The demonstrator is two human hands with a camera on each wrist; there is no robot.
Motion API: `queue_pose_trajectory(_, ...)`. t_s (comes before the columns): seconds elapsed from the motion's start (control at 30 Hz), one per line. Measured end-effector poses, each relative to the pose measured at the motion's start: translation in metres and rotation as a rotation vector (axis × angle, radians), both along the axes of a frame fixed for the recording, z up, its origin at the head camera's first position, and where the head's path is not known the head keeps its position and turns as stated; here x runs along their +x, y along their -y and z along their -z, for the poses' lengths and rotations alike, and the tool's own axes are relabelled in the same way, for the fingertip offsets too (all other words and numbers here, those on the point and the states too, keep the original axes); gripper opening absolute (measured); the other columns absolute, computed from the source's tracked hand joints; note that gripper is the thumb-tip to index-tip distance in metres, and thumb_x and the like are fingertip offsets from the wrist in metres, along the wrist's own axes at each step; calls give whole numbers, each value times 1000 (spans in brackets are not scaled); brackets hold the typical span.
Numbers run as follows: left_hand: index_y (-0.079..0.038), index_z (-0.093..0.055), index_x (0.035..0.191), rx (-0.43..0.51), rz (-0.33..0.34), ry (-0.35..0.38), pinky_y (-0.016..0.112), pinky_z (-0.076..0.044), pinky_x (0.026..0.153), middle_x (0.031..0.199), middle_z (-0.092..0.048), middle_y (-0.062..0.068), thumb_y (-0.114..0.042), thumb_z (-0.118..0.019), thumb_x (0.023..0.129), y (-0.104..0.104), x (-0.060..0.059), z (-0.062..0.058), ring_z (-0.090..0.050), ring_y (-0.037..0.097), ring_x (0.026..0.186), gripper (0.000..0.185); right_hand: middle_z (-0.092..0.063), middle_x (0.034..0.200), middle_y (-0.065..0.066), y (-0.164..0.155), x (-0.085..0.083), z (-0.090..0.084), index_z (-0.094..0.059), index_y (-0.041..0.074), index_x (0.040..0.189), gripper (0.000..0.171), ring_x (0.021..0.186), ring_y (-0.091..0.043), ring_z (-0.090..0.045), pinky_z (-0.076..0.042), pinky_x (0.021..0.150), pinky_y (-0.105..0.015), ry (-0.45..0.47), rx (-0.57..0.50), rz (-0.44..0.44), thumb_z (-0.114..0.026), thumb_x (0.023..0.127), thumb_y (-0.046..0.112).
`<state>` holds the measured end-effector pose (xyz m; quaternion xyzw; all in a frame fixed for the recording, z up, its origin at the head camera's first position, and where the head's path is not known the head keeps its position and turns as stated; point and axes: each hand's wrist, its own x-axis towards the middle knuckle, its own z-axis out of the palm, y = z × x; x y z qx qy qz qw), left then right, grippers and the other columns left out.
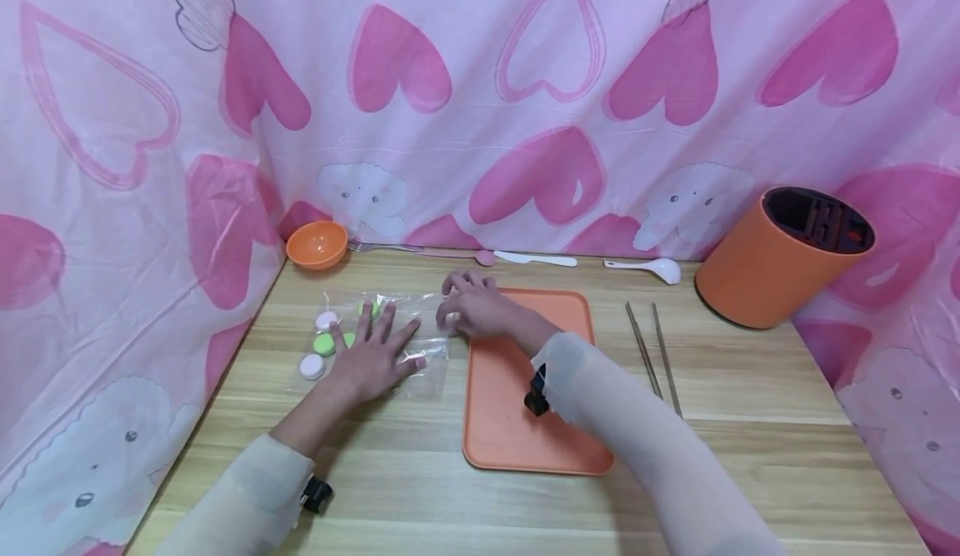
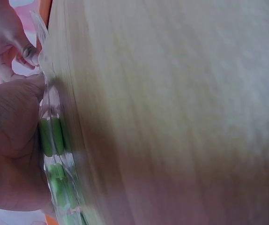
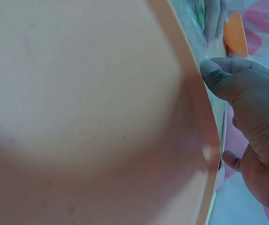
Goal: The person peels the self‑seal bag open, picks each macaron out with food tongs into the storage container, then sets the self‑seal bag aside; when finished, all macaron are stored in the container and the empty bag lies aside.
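Observation:
A clear plastic bag lies on the table, with several green and pale round macaron-like discs in its left part. My left hand rests on the bag with its fingers spread; in the left wrist view green discs show beside the palm. At the bag's right edge, my right hand has its fingers bent. The right wrist view shows that thumb and forefinger meeting at the plastic, pinching it. The right wrist passes over an orange tray.
An orange bowl stands at the back left. Along the back lie a fork, a pink spoon, a white knife and a white ladle. Two thin metal sticks and an orange utensil holder are on the right.

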<state>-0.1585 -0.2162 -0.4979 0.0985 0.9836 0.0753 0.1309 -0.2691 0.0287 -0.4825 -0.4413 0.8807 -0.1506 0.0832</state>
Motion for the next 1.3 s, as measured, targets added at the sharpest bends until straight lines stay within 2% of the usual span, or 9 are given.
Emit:
queue_pose_trajectory(0.13, -36, -26, 176, 3, -4, 12, 95, 12, 119, 188, -1, 17, -76, -42, 109, 0, -1, 1, 13, 55, 170, 80, -52, 156, -9, 7, 5, 0, -82, 31, 113, 15, 145, -37, -39, -41, 115, -66, 21, 13, -20, -79, 103, 21)
queue_pose_trajectory(0.27, -37, -25, 176, 6, -11, 26, 94, 15, 119, 188, 2, 16, -76, -42, 108, 1, -1, 2, 15, 54, 170, 80, -54, 152, -7, 11, 8, 0, -80, 29, 101, 10, 143, -35, -41, -43, 113, -66, 4, 25, -35, -78, 103, 20)
queue_pose_trajectory(0.37, -37, -26, 176, 9, -8, 25, 94, 15, 118, 188, 1, 17, -76, -42, 108, 0, -1, 1, 15, 55, 170, 80, -53, 149, -5, 9, 8, 1, -77, 29, 95, 12, 142, -34, -40, -43, 113, -65, -8, 41, -29, -77, 104, 20)
queue_pose_trajectory(0.73, -36, -26, 176, -6, 1, 15, 95, 10, 120, 188, -2, 18, -73, -43, 110, 0, 0, -2, 11, 55, 170, 78, -53, 152, -10, -7, 9, -1, -78, 27, 98, 6, 142, -36, -38, -42, 112, -66, 7, 25, -30, -80, 102, 24)
queue_pose_trajectory(0.93, -36, -26, 176, 5, 1, 17, 96, 10, 119, 188, -1, 18, -75, -44, 109, -1, 0, -1, 12, 55, 170, 80, -52, 158, -10, 2, 19, -1, -82, 34, 108, 9, 145, -36, -38, -38, 118, -70, -45, 41, -105, -84, 99, 31)
queue_pose_trajectory(1.07, -36, -27, 176, 6, 4, 1, 96, 9, 119, 188, -3, 18, -75, -44, 109, 0, 0, -1, 11, 55, 170, 80, -53, 158, -8, 8, 26, -2, -82, 36, 102, 8, 144, -34, -40, -36, 120, -74, -91, 46, -143, -85, 98, 30)
queue_pose_trajectory(1.17, -36, -26, 176, 4, 4, -6, 96, 8, 119, 188, -3, 18, -75, -44, 108, 0, 0, -1, 10, 55, 171, 80, -54, 155, -5, 9, 29, -2, -80, 38, 96, 13, 144, -32, -41, -37, 120, -73, -121, 59, -146, -84, 97, 25)
queue_pose_trajectory(1.3, -35, -26, 176, 9, 4, 0, 96, 9, 119, 188, -3, 19, -76, -44, 108, 0, 1, -1, 10, 56, 170, 81, -53, 155, -5, 2, 31, -3, -82, 36, 95, 16, 144, -31, -41, -37, 121, -70, -109, 71, -138, -82, 97, 21)
